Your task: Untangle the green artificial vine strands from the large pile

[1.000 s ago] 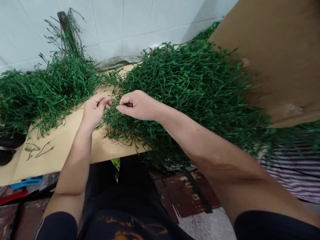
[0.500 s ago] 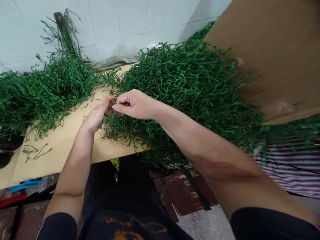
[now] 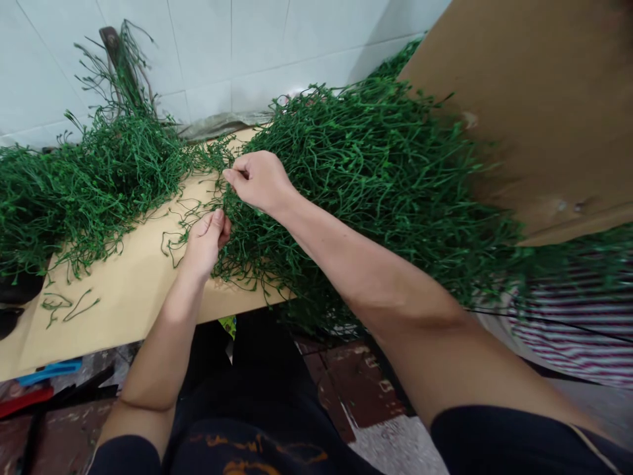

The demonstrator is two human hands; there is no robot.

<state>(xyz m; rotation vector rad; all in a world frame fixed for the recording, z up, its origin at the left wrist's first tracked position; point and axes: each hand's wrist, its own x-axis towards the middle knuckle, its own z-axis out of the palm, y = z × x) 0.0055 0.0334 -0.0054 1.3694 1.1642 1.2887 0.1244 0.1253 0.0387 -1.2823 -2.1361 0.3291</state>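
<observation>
My left hand (image 3: 206, 243) is closed in a pinch, thumb on top, above the tan board. Thin green stems (image 3: 173, 245) with small forked tips, artificial-looking, show just left of its fingers. My right hand (image 3: 261, 179) is higher and further right, thumb and forefinger pinched at the edge of a big heap of green stems (image 3: 366, 152). Fine green strands run between the two hands, so both seem to grip a stem. The fingertips hide exactly how it is held.
Another heap of green stems (image 3: 123, 165) lies at the left. A few loose stems (image 3: 74, 307) rest on the cardboard (image 3: 123, 284). A large cardboard panel (image 3: 534, 119) leans at the right. White tiled wall (image 3: 208, 46) stands behind; a striped cloth (image 3: 568, 336) is lower right.
My hands were together and have moved apart. The right went up and away; the left came down and slightly right, its fingers now closed. More stems show left of it.
</observation>
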